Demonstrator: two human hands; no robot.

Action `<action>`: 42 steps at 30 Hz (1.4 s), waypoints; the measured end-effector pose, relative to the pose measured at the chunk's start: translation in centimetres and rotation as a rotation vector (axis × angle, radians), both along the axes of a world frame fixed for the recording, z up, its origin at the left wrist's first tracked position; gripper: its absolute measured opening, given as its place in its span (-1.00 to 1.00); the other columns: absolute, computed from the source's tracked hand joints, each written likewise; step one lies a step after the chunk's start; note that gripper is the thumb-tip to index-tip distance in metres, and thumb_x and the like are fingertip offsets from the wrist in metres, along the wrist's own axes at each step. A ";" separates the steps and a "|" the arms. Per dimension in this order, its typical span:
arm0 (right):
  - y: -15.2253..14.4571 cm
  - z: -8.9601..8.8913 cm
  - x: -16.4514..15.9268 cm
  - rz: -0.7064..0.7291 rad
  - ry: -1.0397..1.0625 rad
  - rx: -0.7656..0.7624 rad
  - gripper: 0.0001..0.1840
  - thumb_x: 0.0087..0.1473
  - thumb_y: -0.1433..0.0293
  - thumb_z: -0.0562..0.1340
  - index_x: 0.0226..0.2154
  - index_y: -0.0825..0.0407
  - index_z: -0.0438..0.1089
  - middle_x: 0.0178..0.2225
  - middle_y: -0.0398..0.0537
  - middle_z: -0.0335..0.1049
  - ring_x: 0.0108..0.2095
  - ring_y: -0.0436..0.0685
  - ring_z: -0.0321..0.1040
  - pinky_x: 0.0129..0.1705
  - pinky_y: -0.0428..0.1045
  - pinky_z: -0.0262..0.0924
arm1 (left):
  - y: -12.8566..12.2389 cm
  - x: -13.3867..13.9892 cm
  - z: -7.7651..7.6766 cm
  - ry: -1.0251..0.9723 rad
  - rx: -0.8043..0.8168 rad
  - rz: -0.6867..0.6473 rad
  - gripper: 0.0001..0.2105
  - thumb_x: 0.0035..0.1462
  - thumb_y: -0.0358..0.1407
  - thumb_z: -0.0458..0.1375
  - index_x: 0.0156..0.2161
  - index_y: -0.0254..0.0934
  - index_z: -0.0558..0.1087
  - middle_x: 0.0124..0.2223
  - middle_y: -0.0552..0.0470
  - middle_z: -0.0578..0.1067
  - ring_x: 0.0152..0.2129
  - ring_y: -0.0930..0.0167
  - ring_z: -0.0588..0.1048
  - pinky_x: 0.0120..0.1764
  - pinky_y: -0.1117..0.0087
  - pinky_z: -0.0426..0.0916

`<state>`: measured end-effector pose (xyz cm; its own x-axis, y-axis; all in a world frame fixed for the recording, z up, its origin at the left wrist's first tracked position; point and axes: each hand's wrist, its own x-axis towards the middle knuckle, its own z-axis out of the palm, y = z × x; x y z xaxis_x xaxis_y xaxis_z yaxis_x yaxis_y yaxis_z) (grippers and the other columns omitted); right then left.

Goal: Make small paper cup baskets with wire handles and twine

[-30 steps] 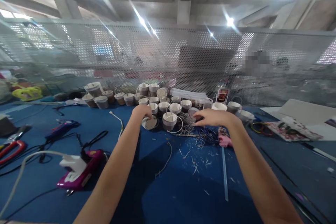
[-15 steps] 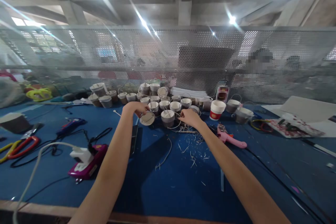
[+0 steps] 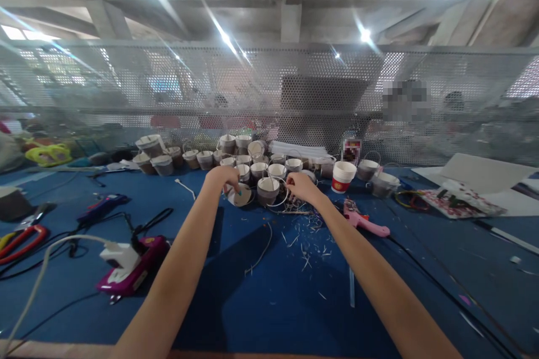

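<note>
My left hand [image 3: 225,177] grasps a tilted cup [image 3: 241,197] by its rim. My right hand's [image 3: 301,186] bent fingertips meet the handle [image 3: 287,197] of an upright cup [image 3: 268,195] between both hands; whether they grip it, I cannot tell. Right of those fingers lies a pink glue gun [image 3: 367,225].

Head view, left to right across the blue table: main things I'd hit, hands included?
Scissors → purple power strip → left hand → upright front bucket → right hand → paper cup stack → patterned bag.
</note>
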<state>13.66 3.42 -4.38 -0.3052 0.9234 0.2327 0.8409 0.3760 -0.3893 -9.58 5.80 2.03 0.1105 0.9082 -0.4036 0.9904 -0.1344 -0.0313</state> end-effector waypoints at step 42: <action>-2.3 5.3 5.3 -0.284 -0.213 -0.090 -0.62 -0.19 0.29 0.30 -0.27 0.16 0.41 -0.22 0.20 0.41 -0.19 0.24 0.34 -0.24 -0.02 0.17 | -4.3 4.9 2.5 -0.609 0.718 -0.786 -0.44 -0.12 -0.22 0.17 0.06 -0.19 0.18 -0.11 -0.07 0.25 -0.19 0.32 0.30 -0.14 0.28 0.24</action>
